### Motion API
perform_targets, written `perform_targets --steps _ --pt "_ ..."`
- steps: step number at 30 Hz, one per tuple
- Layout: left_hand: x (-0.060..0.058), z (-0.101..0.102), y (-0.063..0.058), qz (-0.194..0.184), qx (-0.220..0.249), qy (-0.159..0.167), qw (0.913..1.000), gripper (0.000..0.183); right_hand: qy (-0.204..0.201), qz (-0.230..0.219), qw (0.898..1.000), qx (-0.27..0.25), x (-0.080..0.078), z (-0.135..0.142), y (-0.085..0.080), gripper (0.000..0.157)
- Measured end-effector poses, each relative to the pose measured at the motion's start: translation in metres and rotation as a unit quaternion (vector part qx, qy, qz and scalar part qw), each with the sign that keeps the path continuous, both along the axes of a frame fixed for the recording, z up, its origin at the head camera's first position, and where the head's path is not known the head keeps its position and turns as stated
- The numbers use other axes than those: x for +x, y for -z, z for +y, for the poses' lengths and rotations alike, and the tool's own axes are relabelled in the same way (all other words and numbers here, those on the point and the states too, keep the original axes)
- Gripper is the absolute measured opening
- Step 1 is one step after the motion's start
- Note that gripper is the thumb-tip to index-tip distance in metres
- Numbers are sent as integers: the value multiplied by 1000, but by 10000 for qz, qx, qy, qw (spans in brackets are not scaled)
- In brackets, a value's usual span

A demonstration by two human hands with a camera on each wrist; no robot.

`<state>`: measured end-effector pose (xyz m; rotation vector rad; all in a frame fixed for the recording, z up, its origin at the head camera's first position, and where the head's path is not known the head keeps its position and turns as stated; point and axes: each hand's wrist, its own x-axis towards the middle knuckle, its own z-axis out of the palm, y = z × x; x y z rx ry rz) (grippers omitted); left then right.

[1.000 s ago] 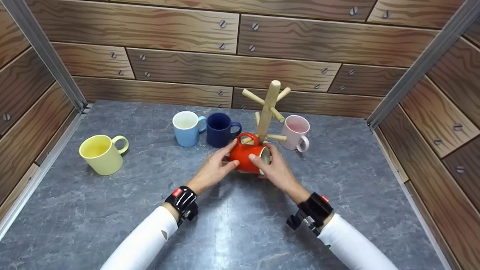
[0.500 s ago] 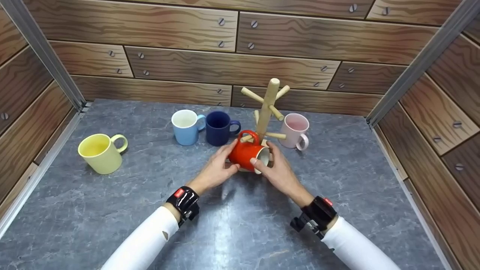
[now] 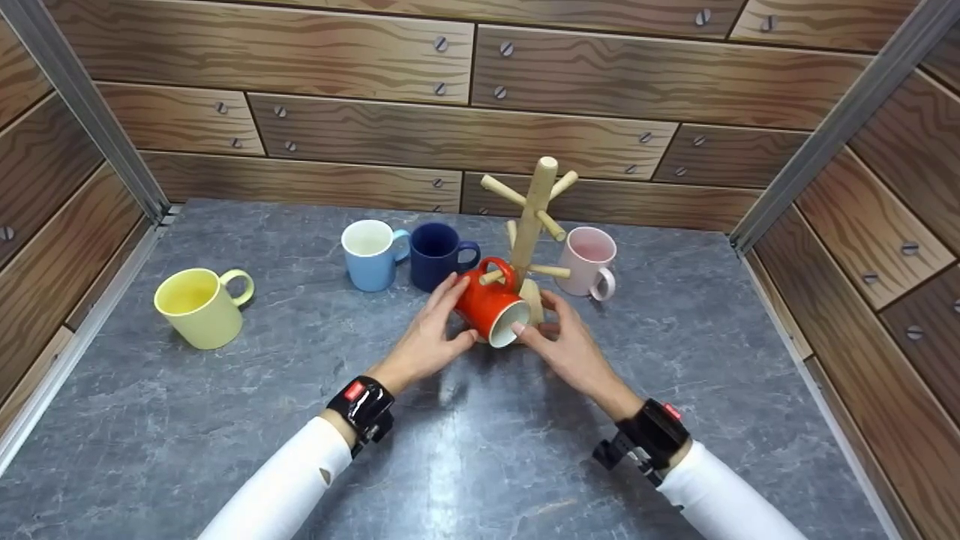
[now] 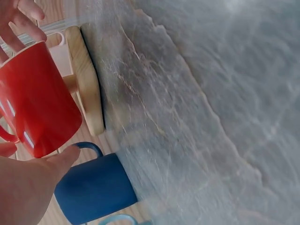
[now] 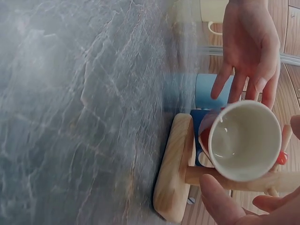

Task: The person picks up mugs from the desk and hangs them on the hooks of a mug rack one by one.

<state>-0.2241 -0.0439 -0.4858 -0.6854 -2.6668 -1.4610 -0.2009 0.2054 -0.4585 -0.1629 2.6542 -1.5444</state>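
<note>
Swung round beside the wooden rack (image 3: 529, 232) since the earlier frame, mouth now toward near right: red mug (image 3: 480, 305), tilted, at the rack's near left. Touching lightly at its left side with the left hand (image 3: 427, 337), fingers mostly straight; poised by the rim with the right hand (image 3: 574, 349), fingers relaxed, contact hard to tell. Best to ease the handle (image 3: 511, 276), seemingly looped over the lower left peg (image 3: 491, 277), fully inward before withdrawing support.

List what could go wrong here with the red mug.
Drop: the red mug lies tilted, its handle at a lower peg, seating unclear; letting go early may drop it.
Knock: the left hand sits close beside the navy mug and could bump it.
</note>
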Motion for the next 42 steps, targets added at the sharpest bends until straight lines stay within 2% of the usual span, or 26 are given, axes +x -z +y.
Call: perform_targets --steps 7,14,20,24,28,32,36,42 --pt "5 -3 -8 185 119 -48 9997 82 97 215 9997 104 3 14 -6 90" --pt "9 -8 -25 479 114 -124 9987 80 135 505 9982 294 5 30 -20 87" --pt "7 -12 -36 848 203 -174 9960 77 196 727 9965 350 4 40 -30 89" --pt "5 -11 -41 982 205 -334 9944 72 221 1062 9923 599 2 45 -34 89" --pt "2 -6 -46 1223 243 -642 9901 60 196 1589 9818 1026 -3 48 -33 86" --pt "-3 2 -49 1742 221 -834 9809 43 221 2138 9684 1268 -9 49 -29 74" --pt "-7 11 -49 2216 89 -939 9706 33 297 2521 9582 1322 -15 47 -25 55" --pt "-8 23 -46 2349 68 -1032 9665 24 342 2738 9545 1133 -22 42 -24 38"
